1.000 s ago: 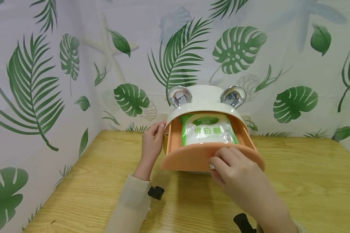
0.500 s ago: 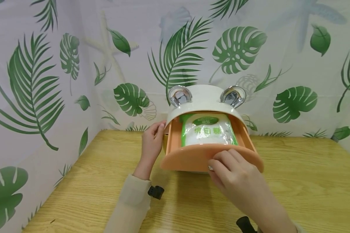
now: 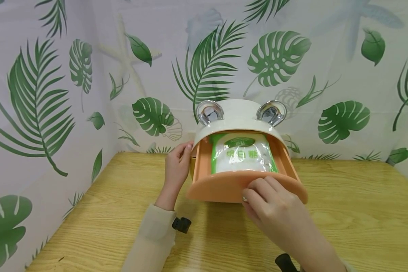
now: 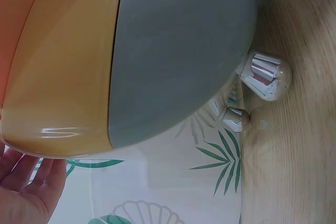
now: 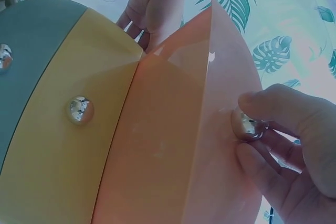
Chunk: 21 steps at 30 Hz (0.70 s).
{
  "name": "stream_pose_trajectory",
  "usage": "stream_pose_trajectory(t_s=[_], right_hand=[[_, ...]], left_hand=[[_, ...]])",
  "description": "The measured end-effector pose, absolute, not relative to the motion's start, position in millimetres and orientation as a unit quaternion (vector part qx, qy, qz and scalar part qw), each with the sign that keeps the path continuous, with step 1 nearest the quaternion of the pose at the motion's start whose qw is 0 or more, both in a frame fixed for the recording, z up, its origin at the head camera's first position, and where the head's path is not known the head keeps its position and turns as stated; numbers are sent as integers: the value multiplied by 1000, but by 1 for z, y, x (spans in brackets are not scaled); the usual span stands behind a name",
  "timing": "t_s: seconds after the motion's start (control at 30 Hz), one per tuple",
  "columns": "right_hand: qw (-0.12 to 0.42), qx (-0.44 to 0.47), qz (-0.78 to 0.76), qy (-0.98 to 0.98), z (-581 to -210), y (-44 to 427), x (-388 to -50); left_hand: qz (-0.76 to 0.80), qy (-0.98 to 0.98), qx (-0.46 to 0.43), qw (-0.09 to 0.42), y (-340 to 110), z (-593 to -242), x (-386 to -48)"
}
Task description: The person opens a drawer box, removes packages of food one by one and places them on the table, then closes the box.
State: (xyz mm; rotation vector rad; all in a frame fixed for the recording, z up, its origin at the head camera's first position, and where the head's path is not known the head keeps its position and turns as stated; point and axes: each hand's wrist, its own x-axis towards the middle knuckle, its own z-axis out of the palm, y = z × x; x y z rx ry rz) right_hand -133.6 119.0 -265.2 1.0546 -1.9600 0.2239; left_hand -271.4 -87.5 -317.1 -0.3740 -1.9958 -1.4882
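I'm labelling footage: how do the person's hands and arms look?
The left hand and right hand are ungloved. A beige left sleeve has a black fitting beside it; on the right, a black piece and pale cuff edge show.

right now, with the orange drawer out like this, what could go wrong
The right grip pinches a small, shiny round knob with thumb and fingers, so it might slip. The orange drawer sticks out with the green-and-white bag inside; drawn much further, it could dip or come free. The cabinet might also shift or tip forward if the left grip, at its side, doesn't steady it.
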Motion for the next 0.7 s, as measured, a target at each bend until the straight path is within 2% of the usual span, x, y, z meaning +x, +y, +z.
stream_pose_trajectory(t_s=[0.7], right_hand=[[449,429,86,-779,-263,117,-128]], left_hand=[[-565,-752,-143,308,-88,-317,-271]])
